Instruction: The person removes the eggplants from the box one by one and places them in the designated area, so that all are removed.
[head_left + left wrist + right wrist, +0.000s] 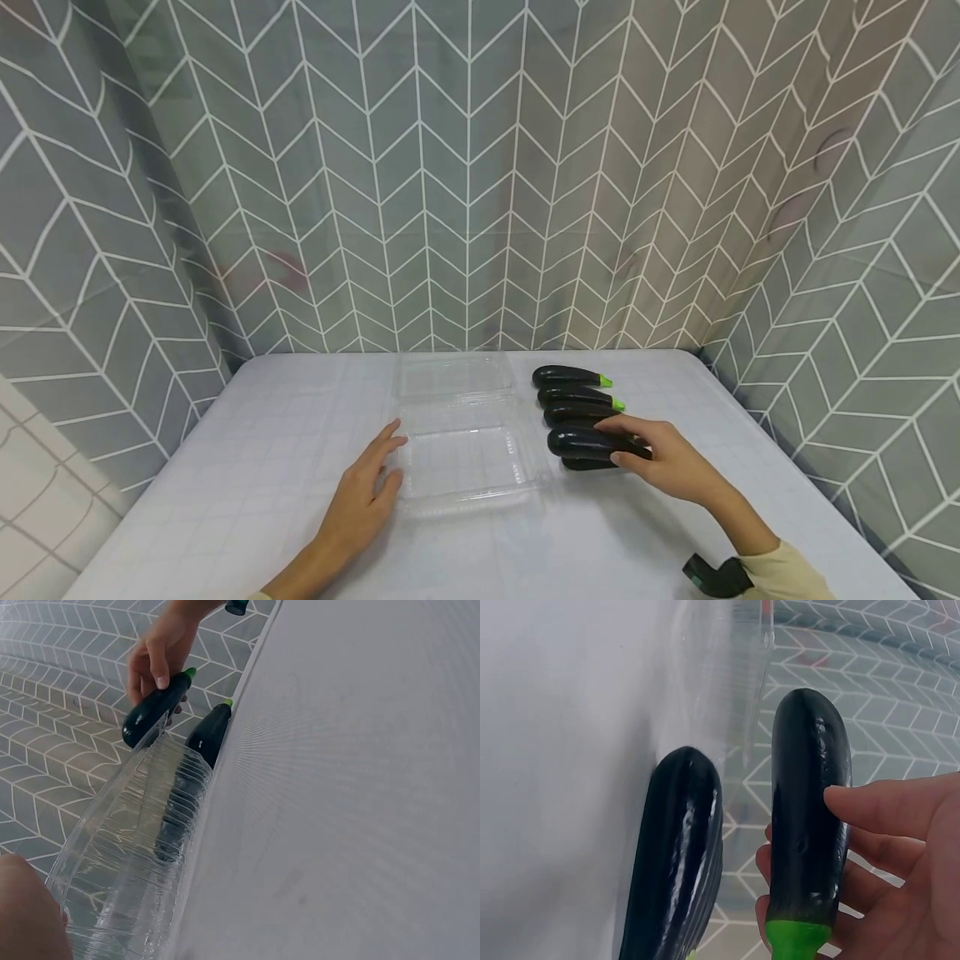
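Note:
My right hand grips a dark, glossy eggplant with a green stem cap, thumb on one side and fingers round the other. In the right wrist view this eggplant is lifted off the table, beside another eggplant lying there. Several more eggplants lie in a column right of a clear plastic clamshell box. The box stands with its lid folded back behind it. At the box's left rim rests my left hand, its fingers loosely extended. The left wrist view shows only part of this hand.
A white cloth covers the table. Behind it and along both sides hangs a grey curtain with white chevron lines. A black device sits at the right wrist. White tiles show at the lower left.

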Tool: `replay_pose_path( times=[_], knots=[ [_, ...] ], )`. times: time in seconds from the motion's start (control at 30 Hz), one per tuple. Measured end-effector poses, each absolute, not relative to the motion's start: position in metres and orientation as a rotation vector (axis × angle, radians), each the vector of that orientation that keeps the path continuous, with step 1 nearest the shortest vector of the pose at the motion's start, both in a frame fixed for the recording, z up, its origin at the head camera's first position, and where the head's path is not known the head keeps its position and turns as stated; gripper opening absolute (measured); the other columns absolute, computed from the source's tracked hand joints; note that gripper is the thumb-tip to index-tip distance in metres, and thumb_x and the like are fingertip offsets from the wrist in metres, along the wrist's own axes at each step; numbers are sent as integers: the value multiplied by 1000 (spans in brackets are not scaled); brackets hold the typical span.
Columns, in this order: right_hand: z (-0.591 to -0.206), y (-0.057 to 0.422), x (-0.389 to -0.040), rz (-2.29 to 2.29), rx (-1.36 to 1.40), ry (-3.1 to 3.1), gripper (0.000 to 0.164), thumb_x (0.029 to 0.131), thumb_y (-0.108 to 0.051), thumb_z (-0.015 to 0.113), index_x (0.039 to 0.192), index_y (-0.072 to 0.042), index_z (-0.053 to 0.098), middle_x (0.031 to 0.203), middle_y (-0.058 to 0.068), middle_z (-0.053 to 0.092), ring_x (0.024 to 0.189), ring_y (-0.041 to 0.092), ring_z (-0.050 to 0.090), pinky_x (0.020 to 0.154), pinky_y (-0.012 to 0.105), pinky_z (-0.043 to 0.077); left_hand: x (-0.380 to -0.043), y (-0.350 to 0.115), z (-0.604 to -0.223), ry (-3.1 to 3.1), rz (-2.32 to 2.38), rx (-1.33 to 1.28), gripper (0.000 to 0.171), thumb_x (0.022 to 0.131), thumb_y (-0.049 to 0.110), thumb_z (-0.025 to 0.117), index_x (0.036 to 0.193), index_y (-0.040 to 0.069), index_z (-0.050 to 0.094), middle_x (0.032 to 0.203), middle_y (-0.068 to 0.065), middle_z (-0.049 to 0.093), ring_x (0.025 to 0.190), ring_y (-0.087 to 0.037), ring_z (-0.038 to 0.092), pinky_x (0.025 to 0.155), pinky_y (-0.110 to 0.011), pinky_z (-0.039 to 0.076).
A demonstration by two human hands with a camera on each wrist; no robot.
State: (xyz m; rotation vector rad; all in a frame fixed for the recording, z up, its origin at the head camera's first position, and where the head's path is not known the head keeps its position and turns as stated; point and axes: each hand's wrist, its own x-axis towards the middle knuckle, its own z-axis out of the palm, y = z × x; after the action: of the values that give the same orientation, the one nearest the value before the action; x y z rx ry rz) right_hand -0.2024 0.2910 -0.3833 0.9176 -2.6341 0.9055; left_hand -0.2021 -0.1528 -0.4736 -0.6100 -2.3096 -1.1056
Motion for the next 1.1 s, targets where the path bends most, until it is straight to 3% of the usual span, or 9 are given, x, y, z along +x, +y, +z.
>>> replay_pose_path(
  times=[0.23,0.7,0.9,1.1],
  knots=[
    [-390,302,-204,927,924,-2635,37,91,-2,76,127,-8,70,122,5,71,109,18,66,82,34,59,-202,-153,-473,-2287,-1087,-615,45,90,-7,64,134,-1,63,159,-5,46,127,-29,61,90,-51,58],
    [-400,318,-205,942,1001,-2625,38,88,1,76,124,-9,70,115,4,73,104,13,67,78,33,58,-200,-151,-471,-2278,-1091,-616,43,90,-6,64,132,-3,63,157,-9,48,131,-33,58,87,-51,58],
    [-404,324,-204,906,1005,-2626,38,87,1,78,123,-8,70,113,4,74,102,14,68,77,33,57,-200,-151,-470,-2281,-1075,-608,43,90,-6,65,132,-3,63,157,-7,48,119,-28,65,87,-49,59],
    [-408,328,-201,909,989,-2660,36,88,-1,77,122,-7,70,114,4,73,103,14,67,81,32,57,-199,-150,-469,-2299,-1080,-595,42,90,-5,64,133,-3,63,158,-6,48,122,-27,63,88,-49,58]
  ],
)
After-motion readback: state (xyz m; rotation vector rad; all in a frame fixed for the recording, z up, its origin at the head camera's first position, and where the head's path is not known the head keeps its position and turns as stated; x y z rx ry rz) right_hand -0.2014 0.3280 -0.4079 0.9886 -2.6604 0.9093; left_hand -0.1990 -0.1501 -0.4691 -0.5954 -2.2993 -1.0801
